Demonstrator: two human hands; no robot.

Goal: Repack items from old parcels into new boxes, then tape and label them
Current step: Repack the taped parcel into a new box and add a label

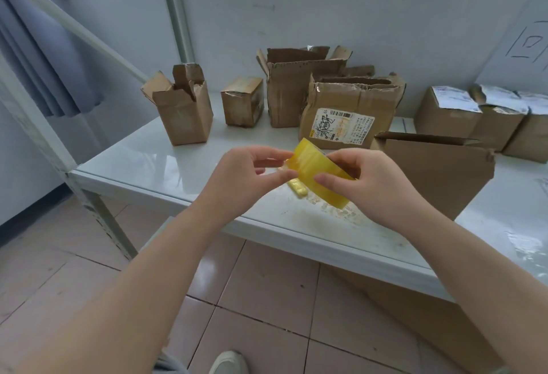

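Bright, soft, even light, shadows pretty faint. Glossy table (pixel 154 163) throws white glare at right. Tape (pixel 318 175) glows see-through. Fisheye bends the edges, everything's a bit soft.

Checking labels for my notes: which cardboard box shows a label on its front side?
The crumpled open box just behind the tape roll; the boxes at far right carry theirs on top, the others show none.

— What's being held?
— A yellow tape roll (pixel 314 169): the right hand (pixel 373 184) grips it, the left hand (pixel 246 178) pinches at its edge, above the white table (pixel 166 163).
— And behind?
— Worn cardboard boxes (pixel 284 92) along the wall (pixel 355 3); one open box (pixel 184 112) at the left, a labelled box (pixel 350 112) in the middle, a tilted carton (pixel 439 172) just right of the hands
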